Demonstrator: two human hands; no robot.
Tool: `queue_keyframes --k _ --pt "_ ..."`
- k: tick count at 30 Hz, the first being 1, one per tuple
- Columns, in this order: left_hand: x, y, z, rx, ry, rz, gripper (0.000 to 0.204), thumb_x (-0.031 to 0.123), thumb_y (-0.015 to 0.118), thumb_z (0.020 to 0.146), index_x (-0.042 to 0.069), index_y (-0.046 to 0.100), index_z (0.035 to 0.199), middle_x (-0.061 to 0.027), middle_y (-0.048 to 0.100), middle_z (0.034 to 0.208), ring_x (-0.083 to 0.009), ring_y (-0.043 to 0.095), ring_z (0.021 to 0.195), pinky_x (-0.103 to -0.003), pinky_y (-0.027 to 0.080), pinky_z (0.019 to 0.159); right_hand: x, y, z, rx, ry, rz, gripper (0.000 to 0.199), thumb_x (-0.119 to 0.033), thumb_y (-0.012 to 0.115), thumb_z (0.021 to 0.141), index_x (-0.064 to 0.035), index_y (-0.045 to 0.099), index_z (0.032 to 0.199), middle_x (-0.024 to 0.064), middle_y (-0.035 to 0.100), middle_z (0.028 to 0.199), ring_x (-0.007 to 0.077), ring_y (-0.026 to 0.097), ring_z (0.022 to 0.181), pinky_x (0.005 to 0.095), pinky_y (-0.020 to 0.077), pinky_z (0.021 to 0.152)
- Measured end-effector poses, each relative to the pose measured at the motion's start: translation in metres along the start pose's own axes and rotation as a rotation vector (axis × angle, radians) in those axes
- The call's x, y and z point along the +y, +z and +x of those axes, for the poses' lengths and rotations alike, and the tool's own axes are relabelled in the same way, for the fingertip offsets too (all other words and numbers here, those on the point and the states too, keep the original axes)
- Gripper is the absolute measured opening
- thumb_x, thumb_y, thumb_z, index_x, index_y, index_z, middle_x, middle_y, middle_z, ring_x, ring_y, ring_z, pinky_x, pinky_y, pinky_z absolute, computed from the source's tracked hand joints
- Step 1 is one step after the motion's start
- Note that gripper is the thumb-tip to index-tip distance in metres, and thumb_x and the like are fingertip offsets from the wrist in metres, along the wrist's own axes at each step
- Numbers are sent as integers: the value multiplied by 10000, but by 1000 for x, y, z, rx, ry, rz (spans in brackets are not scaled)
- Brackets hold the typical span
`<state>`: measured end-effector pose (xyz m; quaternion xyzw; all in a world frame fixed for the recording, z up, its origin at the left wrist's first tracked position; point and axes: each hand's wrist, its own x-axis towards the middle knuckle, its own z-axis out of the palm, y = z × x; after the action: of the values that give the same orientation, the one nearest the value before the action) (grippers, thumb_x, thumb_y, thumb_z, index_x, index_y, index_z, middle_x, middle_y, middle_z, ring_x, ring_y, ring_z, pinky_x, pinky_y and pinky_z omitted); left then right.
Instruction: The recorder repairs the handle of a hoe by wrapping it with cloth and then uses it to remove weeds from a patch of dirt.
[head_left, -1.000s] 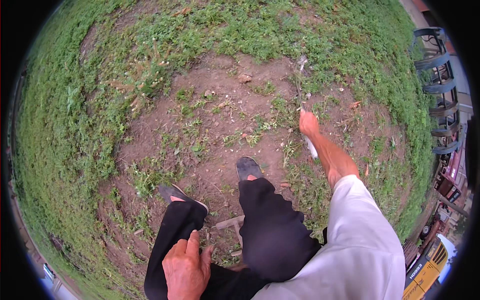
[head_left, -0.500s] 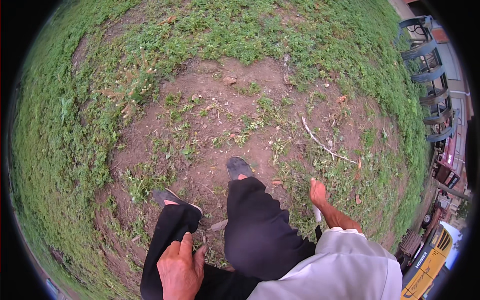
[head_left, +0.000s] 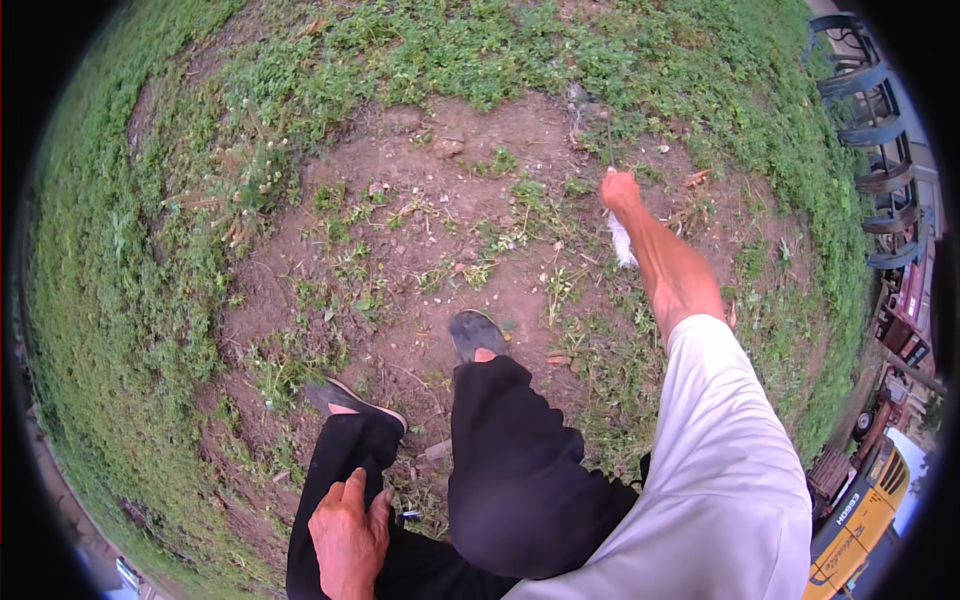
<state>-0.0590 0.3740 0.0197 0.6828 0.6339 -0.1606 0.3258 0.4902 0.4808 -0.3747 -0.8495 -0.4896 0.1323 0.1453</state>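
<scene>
My right hand (head_left: 619, 190) is stretched far out over the bare soil, closed round a hand tool. The tool's white handle end (head_left: 622, 242) sticks out below my fist, and a thin dark shaft (head_left: 610, 135) points away toward the weeds; the kind of tool cannot be made out. My left hand (head_left: 347, 535) rests on my left leg in black trousers (head_left: 330, 500), fingers partly stretched and thumb apart, with nothing seen in it. Low green weeds (head_left: 560, 60) border the soil patch (head_left: 400, 260).
My dark shoes (head_left: 475, 335) stand on the soil. Loose plant bits, a stone (head_left: 447, 147) and dry leaves (head_left: 697, 178) lie about. At the far right are curved blue-grey metal tines (head_left: 880, 180) and a yellow machine (head_left: 860, 520).
My right arm has reached forward with the tool, from beside my right knee to the far part of the soil. It now covers the pale stick. My left hand stays on the leg.
</scene>
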Motion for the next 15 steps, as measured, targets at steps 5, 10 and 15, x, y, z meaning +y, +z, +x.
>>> queue_keyframes --k 5,10,15 --pt "-1 -1 -4 65 39 41 384 189 735 824 -20 642 1133 -195 625 786 -384 617 704 -467 464 625 21 3 -92 -21 84 -91 401 -265 469 990 35 600 759 298 623 732 494 621 666 564 492 607" --pt "18 -7 -8 61 60 -57 380 190 735 824 -24 642 1125 -180 631 772 -369 623 687 -461 465 621 42 15 -225 -46 5 -116 330 -228 476 1002 7 534 777 262 565 629 472 589 617 568 451 583" --pt "18 -5 -11 58 81 -33 378 171 736 818 -24 639 1127 -173 621 763 -364 619 685 -458 461 618 5 -26 -345 -211 156 -35 387 -274 424 1022 22 566 817 284 585 671 493 593 654 572 445 595"
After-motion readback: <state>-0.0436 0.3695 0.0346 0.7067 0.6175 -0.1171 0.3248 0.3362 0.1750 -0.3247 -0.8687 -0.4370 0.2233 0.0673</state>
